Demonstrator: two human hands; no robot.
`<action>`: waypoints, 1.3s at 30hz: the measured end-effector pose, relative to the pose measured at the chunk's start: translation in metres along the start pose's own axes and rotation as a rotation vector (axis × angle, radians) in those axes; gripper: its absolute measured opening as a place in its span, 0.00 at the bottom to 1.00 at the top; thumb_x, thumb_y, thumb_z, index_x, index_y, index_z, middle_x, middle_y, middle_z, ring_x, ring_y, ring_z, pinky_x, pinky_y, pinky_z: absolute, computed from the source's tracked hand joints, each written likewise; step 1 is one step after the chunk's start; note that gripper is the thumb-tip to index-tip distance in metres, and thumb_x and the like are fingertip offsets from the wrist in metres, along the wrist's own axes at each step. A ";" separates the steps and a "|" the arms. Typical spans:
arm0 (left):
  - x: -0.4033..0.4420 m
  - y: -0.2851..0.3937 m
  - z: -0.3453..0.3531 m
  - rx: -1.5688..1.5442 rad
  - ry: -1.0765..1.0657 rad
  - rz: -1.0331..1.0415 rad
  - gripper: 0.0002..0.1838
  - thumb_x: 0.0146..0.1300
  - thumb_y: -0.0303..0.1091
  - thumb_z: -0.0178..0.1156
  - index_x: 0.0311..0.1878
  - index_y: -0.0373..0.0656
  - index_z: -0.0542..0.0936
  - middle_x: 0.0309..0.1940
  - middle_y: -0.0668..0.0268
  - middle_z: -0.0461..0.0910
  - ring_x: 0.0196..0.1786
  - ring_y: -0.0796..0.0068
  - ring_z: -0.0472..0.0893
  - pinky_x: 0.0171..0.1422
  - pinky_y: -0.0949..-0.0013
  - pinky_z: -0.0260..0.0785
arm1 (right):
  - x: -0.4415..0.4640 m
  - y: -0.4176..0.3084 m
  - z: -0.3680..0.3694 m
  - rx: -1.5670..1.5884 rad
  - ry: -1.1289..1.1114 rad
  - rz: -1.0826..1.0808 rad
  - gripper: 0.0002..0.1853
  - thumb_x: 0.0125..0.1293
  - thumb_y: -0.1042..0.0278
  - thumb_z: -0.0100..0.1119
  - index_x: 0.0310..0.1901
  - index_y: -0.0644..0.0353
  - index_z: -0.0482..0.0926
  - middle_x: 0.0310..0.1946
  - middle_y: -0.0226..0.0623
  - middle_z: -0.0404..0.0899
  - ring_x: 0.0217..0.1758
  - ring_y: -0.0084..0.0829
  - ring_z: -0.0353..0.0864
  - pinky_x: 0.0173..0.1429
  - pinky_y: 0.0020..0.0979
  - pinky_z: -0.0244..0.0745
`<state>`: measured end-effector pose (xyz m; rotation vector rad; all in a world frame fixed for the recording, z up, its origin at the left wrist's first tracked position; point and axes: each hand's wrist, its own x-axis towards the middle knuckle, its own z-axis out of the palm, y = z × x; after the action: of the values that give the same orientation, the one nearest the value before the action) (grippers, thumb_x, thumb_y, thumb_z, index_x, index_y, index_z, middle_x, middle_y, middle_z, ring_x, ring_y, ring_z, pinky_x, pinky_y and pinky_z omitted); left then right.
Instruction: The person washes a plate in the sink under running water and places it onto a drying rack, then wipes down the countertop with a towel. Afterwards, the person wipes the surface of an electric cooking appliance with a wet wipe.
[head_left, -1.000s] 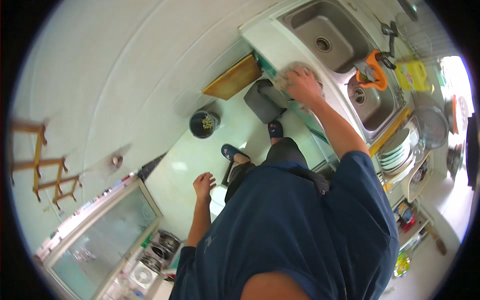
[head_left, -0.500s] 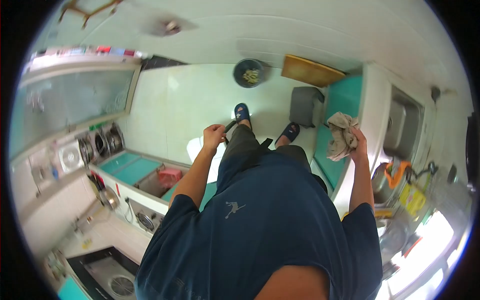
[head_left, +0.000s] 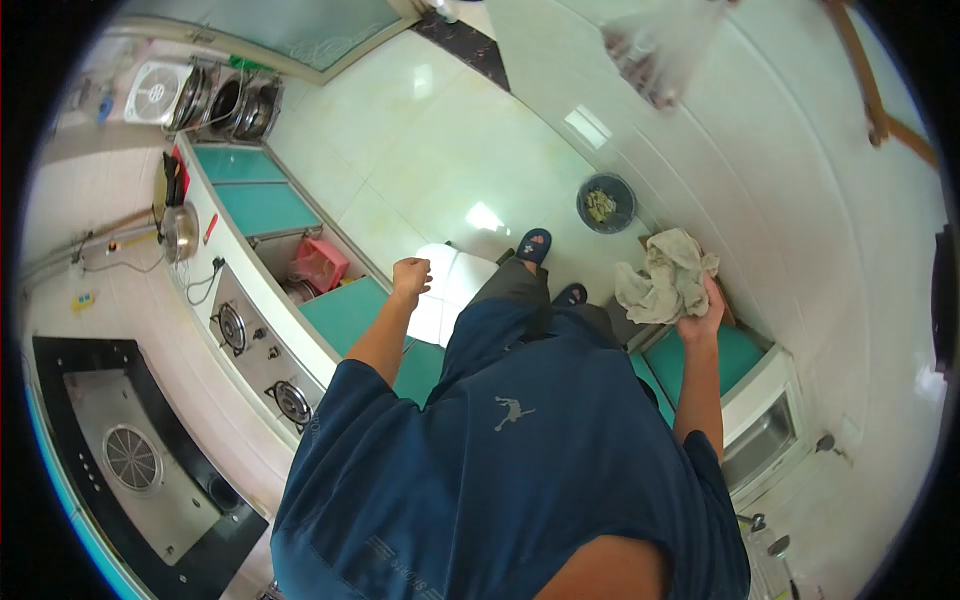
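Observation:
My right hand (head_left: 703,315) grips a crumpled pale beige cloth (head_left: 668,275), which bunches above the fingers and hangs over to the left. Curled in a loose fist, my left hand (head_left: 412,278) is raised over the left side, with nothing visible in it. Beside and below that hand is a white seat-like panel (head_left: 468,285), partly hidden by my leg. A dark round bin (head_left: 625,195) with pale scraps inside stands on the floor ahead of my slippered feet (head_left: 535,245).
Left runs a counter with a gas stove (head_left: 250,340) and teal cabinets (head_left: 250,208); an open one holds a pink basket (head_left: 325,262). A range hood (head_left: 200,530) is at lower left. A sink (head_left: 762,445) lies right. A plastic bag (head_left: 665,50) hangs by the wall.
My view has turned, so the stove side shows more and the sink less. The cloth stays in my right hand, now more spread out. My left hand remains curled.

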<state>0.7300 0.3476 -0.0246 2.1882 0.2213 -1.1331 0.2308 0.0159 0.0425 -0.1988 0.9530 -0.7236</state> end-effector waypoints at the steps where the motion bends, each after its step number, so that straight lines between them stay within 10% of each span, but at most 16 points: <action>1: 0.001 -0.003 -0.003 -0.019 0.010 -0.008 0.18 0.70 0.34 0.66 0.58 0.33 0.85 0.48 0.56 0.87 0.46 0.61 0.88 0.46 0.58 0.83 | 0.006 -0.002 0.007 0.007 0.025 0.008 0.26 0.81 0.56 0.56 0.72 0.65 0.76 0.70 0.44 0.79 0.73 0.46 0.78 0.79 0.49 0.72; 3: 0.001 -0.015 -0.001 -0.089 0.065 -0.035 0.14 0.66 0.29 0.64 0.51 0.31 0.86 0.38 0.59 0.86 0.36 0.67 0.86 0.34 0.65 0.79 | 0.015 -0.007 0.019 -0.007 0.036 0.025 0.27 0.81 0.56 0.56 0.72 0.65 0.75 0.70 0.44 0.79 0.74 0.46 0.77 0.79 0.50 0.72; 9: -0.017 -0.055 0.035 -0.245 0.092 -0.080 0.15 0.63 0.30 0.65 0.49 0.30 0.86 0.38 0.56 0.86 0.37 0.64 0.87 0.36 0.61 0.81 | 0.050 -0.020 0.033 -0.235 -0.270 -0.020 0.28 0.81 0.55 0.55 0.74 0.66 0.74 0.72 0.45 0.77 0.75 0.47 0.77 0.81 0.52 0.70; 22: -0.035 -0.072 0.033 -0.359 0.187 -0.112 0.15 0.65 0.32 0.67 0.51 0.32 0.86 0.36 0.58 0.87 0.36 0.66 0.87 0.36 0.62 0.82 | 0.088 -0.001 0.113 0.008 -0.113 0.232 0.30 0.83 0.56 0.51 0.76 0.70 0.70 0.77 0.52 0.71 0.80 0.53 0.70 0.84 0.55 0.65; 39: 0.160 0.076 -0.115 -0.476 0.293 0.092 0.09 0.64 0.33 0.68 0.38 0.38 0.91 0.31 0.61 0.90 0.35 0.70 0.87 0.43 0.63 0.81 | 0.234 0.152 0.405 -0.406 -0.291 0.458 0.30 0.82 0.49 0.49 0.72 0.64 0.75 0.71 0.49 0.79 0.75 0.51 0.76 0.81 0.53 0.69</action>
<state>0.9366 0.3375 -0.0661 1.9000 0.4613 -0.6237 0.7129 -0.0810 0.0510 -0.4135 0.8156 -0.0696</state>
